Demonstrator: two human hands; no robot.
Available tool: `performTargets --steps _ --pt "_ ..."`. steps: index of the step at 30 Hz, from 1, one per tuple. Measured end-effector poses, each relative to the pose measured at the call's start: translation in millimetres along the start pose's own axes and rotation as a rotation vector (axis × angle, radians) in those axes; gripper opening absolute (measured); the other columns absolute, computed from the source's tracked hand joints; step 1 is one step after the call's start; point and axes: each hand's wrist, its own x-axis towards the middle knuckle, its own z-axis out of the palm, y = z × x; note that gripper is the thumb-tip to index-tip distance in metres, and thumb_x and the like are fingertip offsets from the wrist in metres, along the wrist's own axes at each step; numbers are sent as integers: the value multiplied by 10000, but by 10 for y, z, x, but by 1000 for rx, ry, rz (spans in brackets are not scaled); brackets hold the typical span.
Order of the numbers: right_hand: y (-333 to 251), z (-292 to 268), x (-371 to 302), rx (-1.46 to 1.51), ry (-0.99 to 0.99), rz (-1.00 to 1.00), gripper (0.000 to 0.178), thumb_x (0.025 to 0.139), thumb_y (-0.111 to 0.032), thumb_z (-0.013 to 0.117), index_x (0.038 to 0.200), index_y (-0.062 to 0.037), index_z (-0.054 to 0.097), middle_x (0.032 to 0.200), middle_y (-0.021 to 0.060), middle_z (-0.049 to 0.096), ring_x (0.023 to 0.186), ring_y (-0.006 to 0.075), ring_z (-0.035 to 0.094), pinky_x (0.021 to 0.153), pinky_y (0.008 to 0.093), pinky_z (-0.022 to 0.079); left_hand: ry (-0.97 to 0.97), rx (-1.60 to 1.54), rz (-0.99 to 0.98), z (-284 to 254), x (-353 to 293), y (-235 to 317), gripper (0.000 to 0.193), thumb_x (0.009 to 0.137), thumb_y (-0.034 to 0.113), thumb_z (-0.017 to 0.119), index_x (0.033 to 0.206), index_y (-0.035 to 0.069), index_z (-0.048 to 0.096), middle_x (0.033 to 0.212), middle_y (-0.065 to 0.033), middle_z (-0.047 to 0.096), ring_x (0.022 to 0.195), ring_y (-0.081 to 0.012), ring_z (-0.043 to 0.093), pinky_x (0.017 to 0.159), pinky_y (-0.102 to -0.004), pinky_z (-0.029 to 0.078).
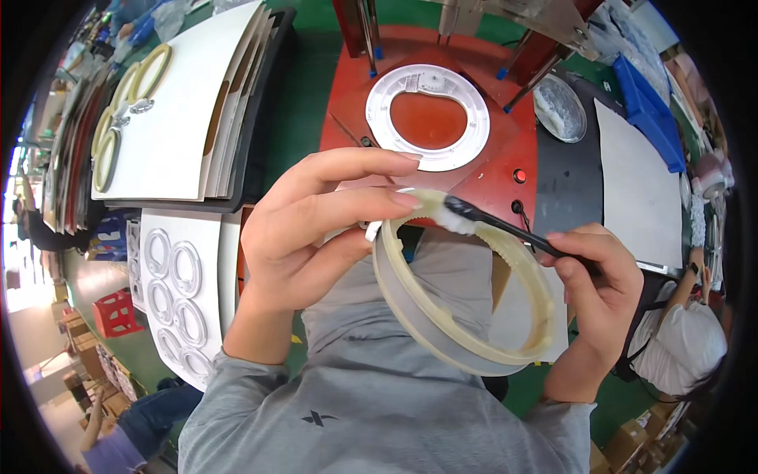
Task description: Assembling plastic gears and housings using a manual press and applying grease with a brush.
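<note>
My left hand [304,229] grips a cream plastic ring [418,308] by its upper left rim, fingers above and thumb below. The ring hangs tilted in front of my torso, and fine teeth run along its inner edge. Between the fingers of my right hand [596,292] is a slim black brush [509,227]. Its tip touches the inside of the ring at the top, where white paste [456,223] is smeared. Just beyond the ring, a white ring-shaped part [380,118] lies flat on a red machine base [347,99].
Metal posts [368,39] rise from the base, which carries a red button [519,175]. To its right are a round dish [580,126] of white paste and a blue bin [643,110]. Stacked boards [178,103] bearing cream rings stand left, above a sheet of clear rings [189,268]. Other people are nearby.
</note>
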Motion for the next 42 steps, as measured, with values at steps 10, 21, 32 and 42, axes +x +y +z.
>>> performTargets --steps 10,21,32,42 --pt "-285 116 188 -442 -12 -277 352 727 134 702 1061 32 742 846 133 663 735 238 652 626 300 493 133 -173 46 -43 -38 -23 259 854 -42 678 1105 -99 706 1248 -352 658 1089 -355 711 918 -402 587" --pt "-981 -322 277 -875 -473 -141 300 696 -47 756 989 15 755 772 77 646 667 218 621 576 313 462 -337 349 245 -43 368 369 277 698 37 795 941 -35 683 950 -198 743 892 -345 752 760 -397 622" --pt "-272 -785 568 102 -906 460 160 860 -25 775 1007 33 800 731 84 746 638 161 719 584 261 530 -616 509 553 77 368 666 215 782 63 775 980 11 710 970 -130 719 905 -289 737 761 -384 651" --pt "1393 -971 207 -239 533 347 284 1040 -210 620 1278 -75 695 985 7 742 806 29 588 638 185 426 -470 421 96 -281 140 398 283 781 4 717 1058 -46 690 1019 -185 725 940 -358 730 785 -378 598"
